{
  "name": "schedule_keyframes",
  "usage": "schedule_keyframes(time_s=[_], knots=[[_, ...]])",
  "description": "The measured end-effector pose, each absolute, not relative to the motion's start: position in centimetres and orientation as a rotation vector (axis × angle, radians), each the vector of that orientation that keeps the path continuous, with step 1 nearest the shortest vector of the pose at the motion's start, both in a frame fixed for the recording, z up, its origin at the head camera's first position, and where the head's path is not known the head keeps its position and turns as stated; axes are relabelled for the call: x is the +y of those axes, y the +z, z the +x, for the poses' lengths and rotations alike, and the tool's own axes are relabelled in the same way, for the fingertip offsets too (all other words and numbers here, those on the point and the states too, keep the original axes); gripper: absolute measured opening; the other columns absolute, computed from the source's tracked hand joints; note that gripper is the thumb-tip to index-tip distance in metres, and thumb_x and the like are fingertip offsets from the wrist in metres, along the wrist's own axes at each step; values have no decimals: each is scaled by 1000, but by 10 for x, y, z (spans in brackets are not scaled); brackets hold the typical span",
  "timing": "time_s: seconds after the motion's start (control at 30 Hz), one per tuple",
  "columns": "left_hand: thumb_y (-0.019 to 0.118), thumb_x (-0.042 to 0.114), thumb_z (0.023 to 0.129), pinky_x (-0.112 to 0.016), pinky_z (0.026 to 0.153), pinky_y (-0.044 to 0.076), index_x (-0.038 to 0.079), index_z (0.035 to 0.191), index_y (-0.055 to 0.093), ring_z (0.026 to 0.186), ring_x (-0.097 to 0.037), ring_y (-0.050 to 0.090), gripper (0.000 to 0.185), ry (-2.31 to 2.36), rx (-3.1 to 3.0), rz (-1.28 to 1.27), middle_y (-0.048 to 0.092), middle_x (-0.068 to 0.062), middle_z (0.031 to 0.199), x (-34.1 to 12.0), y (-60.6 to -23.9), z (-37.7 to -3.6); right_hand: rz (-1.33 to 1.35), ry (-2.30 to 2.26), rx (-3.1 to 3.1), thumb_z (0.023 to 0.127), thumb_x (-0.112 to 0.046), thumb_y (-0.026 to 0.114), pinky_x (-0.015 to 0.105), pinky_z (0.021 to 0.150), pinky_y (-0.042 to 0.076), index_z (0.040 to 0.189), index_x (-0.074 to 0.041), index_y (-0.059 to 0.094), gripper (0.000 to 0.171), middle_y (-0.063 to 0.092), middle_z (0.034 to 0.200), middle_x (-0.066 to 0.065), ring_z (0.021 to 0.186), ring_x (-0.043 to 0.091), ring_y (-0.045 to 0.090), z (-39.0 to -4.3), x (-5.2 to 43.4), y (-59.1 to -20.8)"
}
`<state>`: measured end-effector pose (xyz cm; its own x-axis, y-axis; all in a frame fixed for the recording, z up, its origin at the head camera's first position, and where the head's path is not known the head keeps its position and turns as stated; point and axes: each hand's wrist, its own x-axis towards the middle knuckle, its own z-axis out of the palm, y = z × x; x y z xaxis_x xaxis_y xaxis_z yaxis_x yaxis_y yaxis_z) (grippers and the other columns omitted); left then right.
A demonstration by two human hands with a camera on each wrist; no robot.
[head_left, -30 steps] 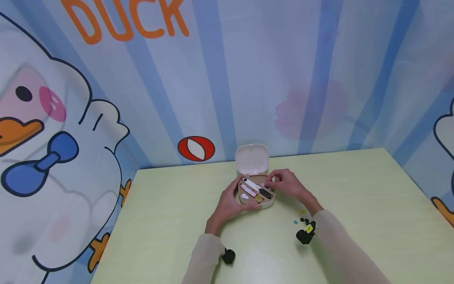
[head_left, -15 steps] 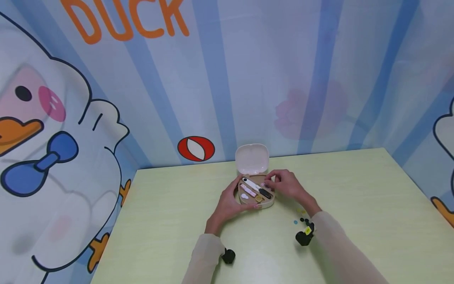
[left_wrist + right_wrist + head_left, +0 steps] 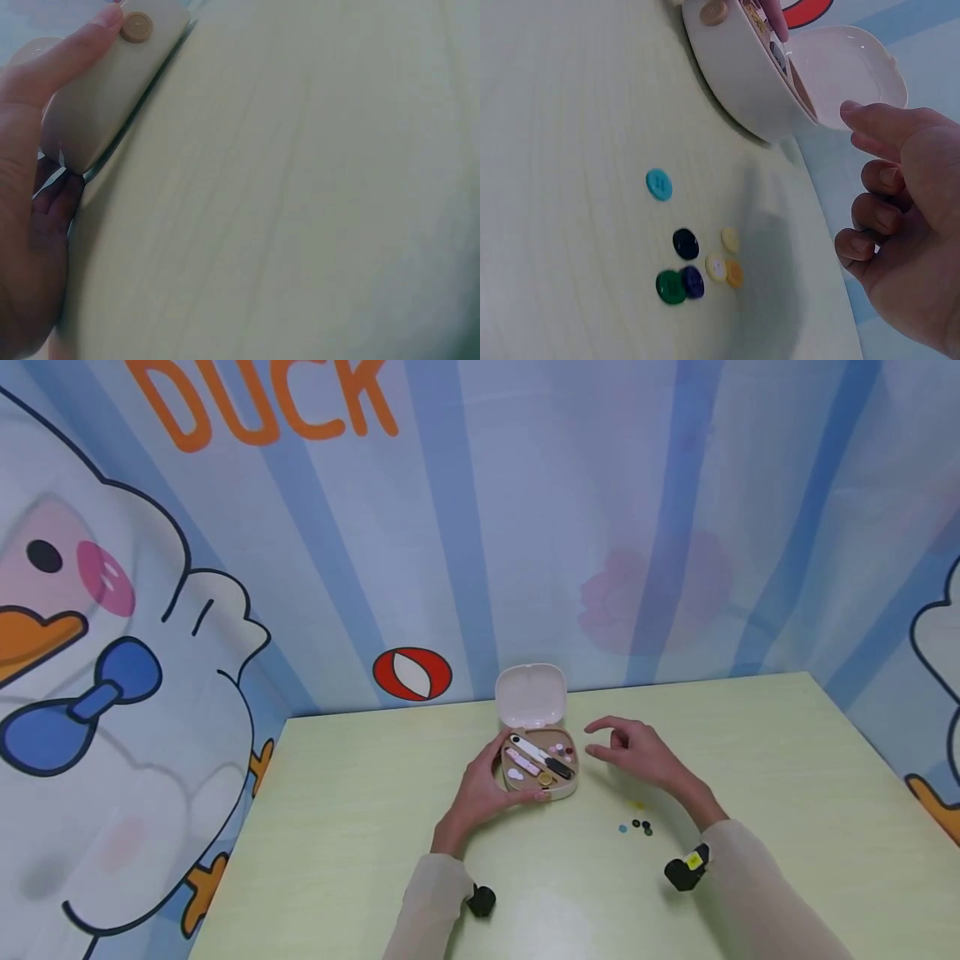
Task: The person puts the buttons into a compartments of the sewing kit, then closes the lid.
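Gripping the open case (image 3: 542, 774) at frame centre with my left hand (image 3: 480, 789), I held my right hand (image 3: 637, 752) just right of it, fingers loosely curled, empty.

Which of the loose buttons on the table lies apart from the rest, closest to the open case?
The turquoise button. It lies alone, nearer the case, while the dark blue, green, purple, cream and orange ones cluster together farther off.
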<state>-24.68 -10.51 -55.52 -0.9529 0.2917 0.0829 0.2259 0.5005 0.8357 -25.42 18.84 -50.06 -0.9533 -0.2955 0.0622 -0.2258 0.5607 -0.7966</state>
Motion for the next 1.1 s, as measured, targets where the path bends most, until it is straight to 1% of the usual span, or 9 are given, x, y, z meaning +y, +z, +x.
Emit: schedule_keyframes(time_s=[0.27,0.4,0.53,0.7,0.93,1.1], knots=[[94,51,72,-47,122,33,29,166,26,152,-19,33,118,1484,2649,475,35,4,166,-106,-557,-248,-518,-1342,2691,95,-20,78,25,51,34,126,-2,70,36,47,65,-1,57,13,42,-235,215,-508],[93,52,73,-50,122,32,28,166,25,152,-22,32,118,1489,2643,471,34,2,167,-106,-556,-247,-544,-1315,2692,94,-16,78,24,52,35,124,-3,71,34,47,65,-3,57,12,42,-227,224,-512],[93,53,73,-49,122,32,29,166,25,153,-21,32,118,1487,2644,464,34,3,167,-106,-556,-247,-577,-1261,2706,93,-15,79,23,53,36,123,-5,73,31,46,64,-6,58,9,42,-219,232,-516],[93,53,73,-49,122,33,29,166,25,152,-21,32,118,1488,2644,474,34,3,167,-105,-556,-247,-612,-1216,2690,94,-13,77,23,52,36,122,-6,75,28,45,63,-7,57,8,41,-210,243,-521],[93,53,73,-49,122,33,28,166,26,152,-22,32,117,1496,2637,466,34,3,167,-106,-555,-246,-627,-1190,2664,95,-5,74,22,53,35,120,-7,76,25,44,64,-9,58,5,40,-201,253,-526],[93,51,73,-48,122,33,29,166,26,152,-20,32,117,1493,2636,462,34,4,167,-105,-554,-246,-643,-1166,2644,95,-7,74,22,54,35,119,-7,76,25,43,64,-10,58,5,38,-196,257,-526]])
